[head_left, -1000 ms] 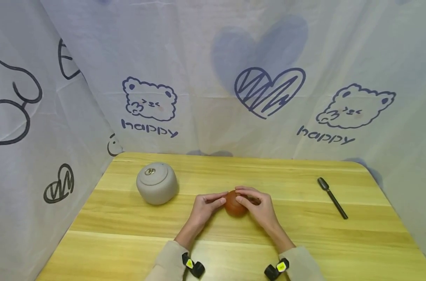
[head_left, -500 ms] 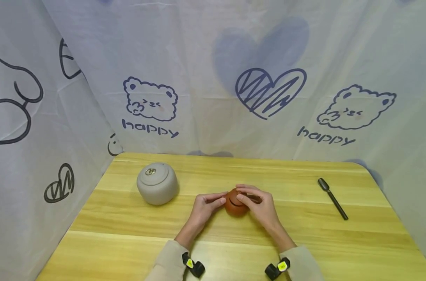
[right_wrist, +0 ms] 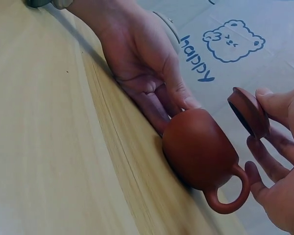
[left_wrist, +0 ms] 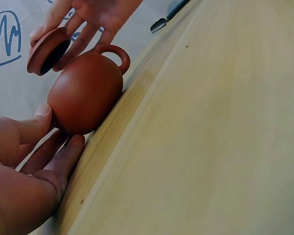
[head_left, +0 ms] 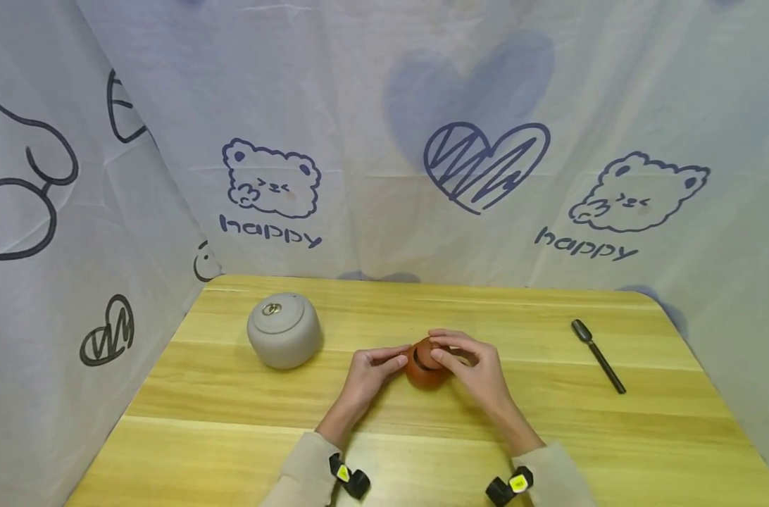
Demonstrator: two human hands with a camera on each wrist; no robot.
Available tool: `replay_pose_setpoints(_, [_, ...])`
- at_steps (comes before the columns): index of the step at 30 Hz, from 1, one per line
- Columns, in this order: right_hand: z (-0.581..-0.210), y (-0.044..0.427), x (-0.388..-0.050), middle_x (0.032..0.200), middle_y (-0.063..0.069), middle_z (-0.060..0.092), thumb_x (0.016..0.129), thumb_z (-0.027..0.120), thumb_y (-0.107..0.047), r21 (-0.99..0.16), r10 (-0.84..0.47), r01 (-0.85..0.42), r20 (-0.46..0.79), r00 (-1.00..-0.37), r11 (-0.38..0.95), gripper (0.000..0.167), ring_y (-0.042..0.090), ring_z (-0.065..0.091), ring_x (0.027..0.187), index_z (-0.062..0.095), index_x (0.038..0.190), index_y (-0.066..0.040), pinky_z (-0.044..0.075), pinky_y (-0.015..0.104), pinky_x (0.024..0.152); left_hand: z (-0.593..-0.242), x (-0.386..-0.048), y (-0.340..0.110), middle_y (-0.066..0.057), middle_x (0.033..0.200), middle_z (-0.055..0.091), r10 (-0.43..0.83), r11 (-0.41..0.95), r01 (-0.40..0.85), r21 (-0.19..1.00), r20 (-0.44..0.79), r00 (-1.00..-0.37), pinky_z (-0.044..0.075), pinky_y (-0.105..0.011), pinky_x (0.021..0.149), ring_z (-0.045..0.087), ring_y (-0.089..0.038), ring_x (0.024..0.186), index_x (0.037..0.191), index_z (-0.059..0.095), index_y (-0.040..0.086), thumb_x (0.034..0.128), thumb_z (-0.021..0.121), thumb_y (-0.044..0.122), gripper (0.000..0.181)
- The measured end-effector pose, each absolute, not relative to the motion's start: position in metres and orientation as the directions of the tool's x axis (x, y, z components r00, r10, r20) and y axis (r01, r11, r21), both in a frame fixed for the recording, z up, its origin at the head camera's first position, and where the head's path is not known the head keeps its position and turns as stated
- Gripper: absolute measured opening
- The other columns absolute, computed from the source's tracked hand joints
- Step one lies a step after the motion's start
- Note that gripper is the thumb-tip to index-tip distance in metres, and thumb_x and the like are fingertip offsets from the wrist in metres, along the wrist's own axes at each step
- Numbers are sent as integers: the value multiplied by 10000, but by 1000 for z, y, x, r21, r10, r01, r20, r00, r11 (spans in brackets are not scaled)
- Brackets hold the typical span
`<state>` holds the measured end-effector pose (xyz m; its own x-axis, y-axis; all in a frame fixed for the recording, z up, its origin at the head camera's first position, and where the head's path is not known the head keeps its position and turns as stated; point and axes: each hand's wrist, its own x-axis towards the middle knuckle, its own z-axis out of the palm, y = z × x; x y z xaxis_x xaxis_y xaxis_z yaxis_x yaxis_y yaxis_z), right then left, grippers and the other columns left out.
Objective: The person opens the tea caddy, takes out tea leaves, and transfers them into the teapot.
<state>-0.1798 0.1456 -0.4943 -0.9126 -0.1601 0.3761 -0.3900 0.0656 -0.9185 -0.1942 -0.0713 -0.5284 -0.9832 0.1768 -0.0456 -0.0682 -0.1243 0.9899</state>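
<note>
A small reddish-brown clay teapot (head_left: 424, 379) stands upright on the table in the head view. On its left side, my left hand (head_left: 368, 379) pinches it between thumb and fingers, at the side away from the loop handle (right_wrist: 229, 205); the spout there is hidden. My right hand (head_left: 479, 370) grips the teapot's round lid (left_wrist: 48, 50) and holds it tilted above the pot, apart from the body (left_wrist: 88, 93). Between lid (right_wrist: 249, 113) and pot, the right wrist view shows a gap. The right hand's lower fingers are close to the handle.
At the table's back left stands a grey lidded jar (head_left: 284, 334) with a metal ring on top. A dark scoop (head_left: 600, 358) lies on the right of the wooden table (head_left: 232, 401). Printed white cloth (head_left: 372, 211) hangs behind and at the sides.
My right hand has lifted the lid off the teapot, up and slightly right, and a dark opening shows beneath it. My left hand has stayed at the pot.
</note>
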Motion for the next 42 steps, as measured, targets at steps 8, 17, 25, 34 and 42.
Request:
replay_pose_setpoints(8, [-495,154,-172,1265,151,699,959,715,-26,-908,-167,-411,394,-904,82,191,225,646,1203,769,1142,-15,569,284,950,-528,-194,-71,-197,1210,713,173,-140,-75,987,-50,-984,574,-284,932,670,-203,1147,1191,744,-42,946,737,49,261])
replay_pose_setpoints(17, [-496,162,-159,1248,180,699,948,709,21,-891,-179,-447,427,-886,87,197,211,645,1196,765,1135,-7,563,260,940,-528,-193,-71,-188,1214,714,181,-137,-69,988,-43,-983,575,-253,912,663,-216,1169,1194,742,-41,946,735,44,262])
replay_pose_setpoints(25, [-495,168,-148,1242,253,679,940,699,59,-888,-191,-456,438,-878,59,207,233,647,1191,754,1136,27,569,282,941,-529,-194,-72,-205,1232,703,194,-176,-90,980,-55,-979,576,-296,935,679,-212,1144,1208,730,-54,950,720,18,267])
replay_pose_setpoints(34, [-502,175,-134,1242,195,699,923,719,59,-902,-182,-425,406,-896,76,211,210,653,1190,760,1125,14,585,284,906,-530,-194,-72,-223,1239,695,204,-196,-87,977,-46,-978,577,-300,933,692,-195,1114,1217,718,-70,953,713,6,275])
replay_pose_setpoints(42, [-512,177,-127,1241,221,694,926,725,39,-928,-168,-372,363,-916,26,205,259,642,1213,753,1130,36,579,312,934,-529,-194,-71,-223,1233,697,200,-200,-91,976,-50,-978,577,-301,933,694,-175,1097,1218,715,-77,952,713,2,277])
